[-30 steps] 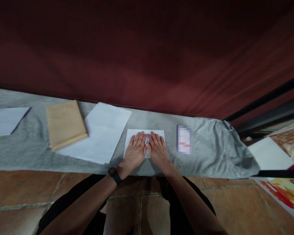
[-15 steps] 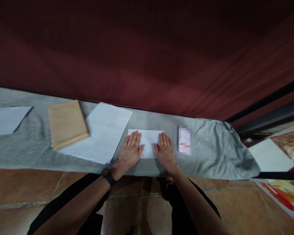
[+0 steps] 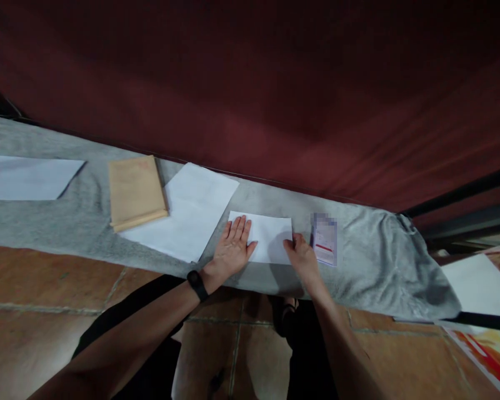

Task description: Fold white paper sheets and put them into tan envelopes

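Our left hand (image 3: 234,248) lies flat, fingers extended, on the left part of the small white sheet (image 3: 270,238), which rests on the grey cloth (image 3: 375,250); our right hand (image 3: 302,255) curls at its right edge, and we cannot tell whether it pinches it. If we tug there while pressing unevenly on the left, the sheet could skew or crease; a careless sweep rightward could knock the blurred pack (image 3: 325,244) just beside our right hand, and one leftward could shift the larger white paper (image 3: 189,208), on which the brown envelope (image 3: 136,189) partly lies.
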Demonstrator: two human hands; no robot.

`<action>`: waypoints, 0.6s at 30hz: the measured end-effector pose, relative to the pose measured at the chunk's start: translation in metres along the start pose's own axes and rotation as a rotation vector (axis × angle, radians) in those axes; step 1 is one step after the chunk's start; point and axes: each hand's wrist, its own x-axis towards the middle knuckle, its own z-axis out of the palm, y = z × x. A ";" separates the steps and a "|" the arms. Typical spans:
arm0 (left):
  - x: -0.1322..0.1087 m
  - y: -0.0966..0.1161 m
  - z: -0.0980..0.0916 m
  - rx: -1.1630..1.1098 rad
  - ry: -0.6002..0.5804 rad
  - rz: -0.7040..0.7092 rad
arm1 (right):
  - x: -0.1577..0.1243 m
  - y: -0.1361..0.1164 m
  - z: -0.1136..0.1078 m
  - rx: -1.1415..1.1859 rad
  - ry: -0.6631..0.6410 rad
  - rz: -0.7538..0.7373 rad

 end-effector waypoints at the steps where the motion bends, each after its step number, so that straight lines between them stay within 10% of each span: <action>1: 0.000 0.000 0.000 0.000 -0.001 0.003 | 0.001 0.001 0.000 0.024 -0.010 0.004; 18: 0.002 0.004 -0.005 -0.096 -0.041 0.091 | 0.013 0.006 0.005 0.402 -0.140 0.054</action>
